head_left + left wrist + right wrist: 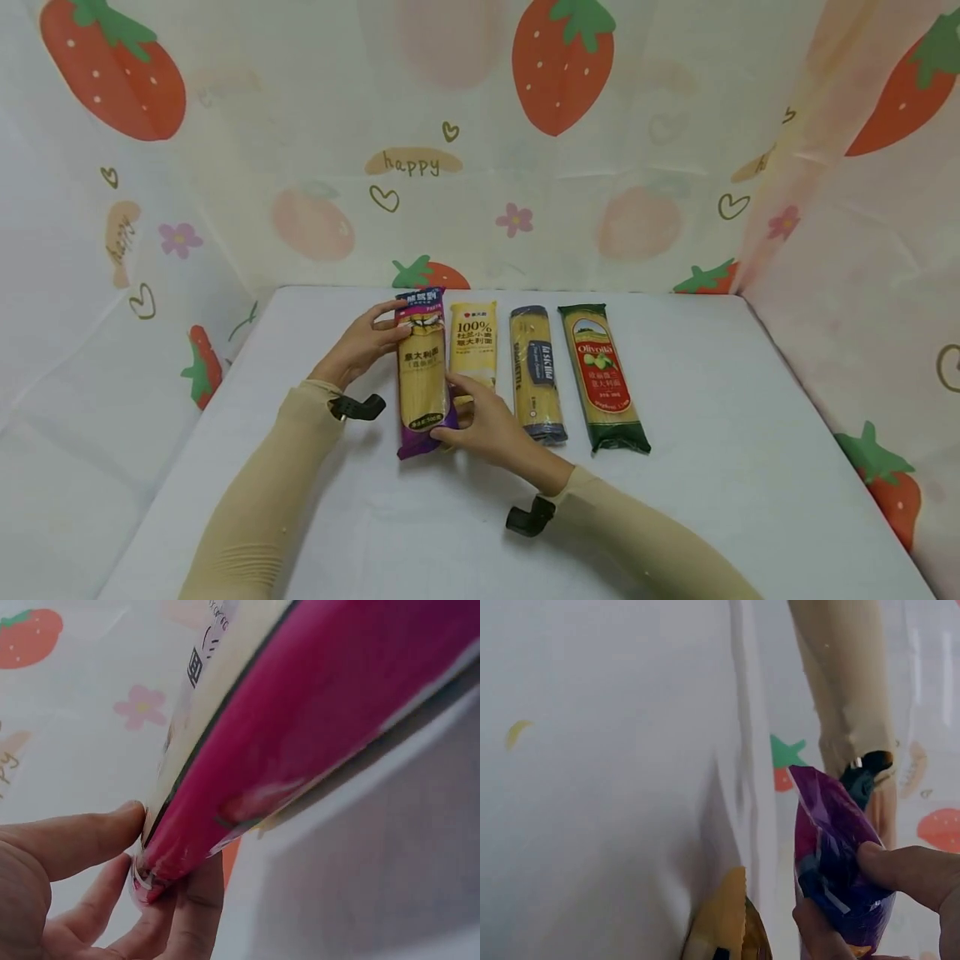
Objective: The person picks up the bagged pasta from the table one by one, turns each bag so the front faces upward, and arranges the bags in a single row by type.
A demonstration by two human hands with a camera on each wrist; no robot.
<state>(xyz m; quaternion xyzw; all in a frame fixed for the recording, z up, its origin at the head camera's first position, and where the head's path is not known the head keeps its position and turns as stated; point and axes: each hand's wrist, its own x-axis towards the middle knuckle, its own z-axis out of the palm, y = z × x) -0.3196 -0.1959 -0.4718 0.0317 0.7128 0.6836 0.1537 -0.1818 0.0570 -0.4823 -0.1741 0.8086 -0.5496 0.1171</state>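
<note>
A purple-ended pasta packet (pixel 422 367) with yellow pasta showing through its front is held by both hands. My left hand (pixel 360 343) grips it near the upper left edge, with the thumb on one face and fingers behind in the left wrist view. At the lower right end, my right hand (pixel 489 423) pinches the packet's purple end (pixel 840 825) between thumb and fingers. In the right wrist view this end is off the table. Just behind it lies a yellow pasta packet (pixel 474 329), partly hidden by the purple packet and my right hand.
To the right lie a blue-labelled spaghetti packet (pixel 537 371) and a green-ended pasta packet (pixel 602 375) with a red label, on a white-covered table (pixel 720 467). Strawberry-printed cloth (pixel 465 225) hangs behind and at both sides.
</note>
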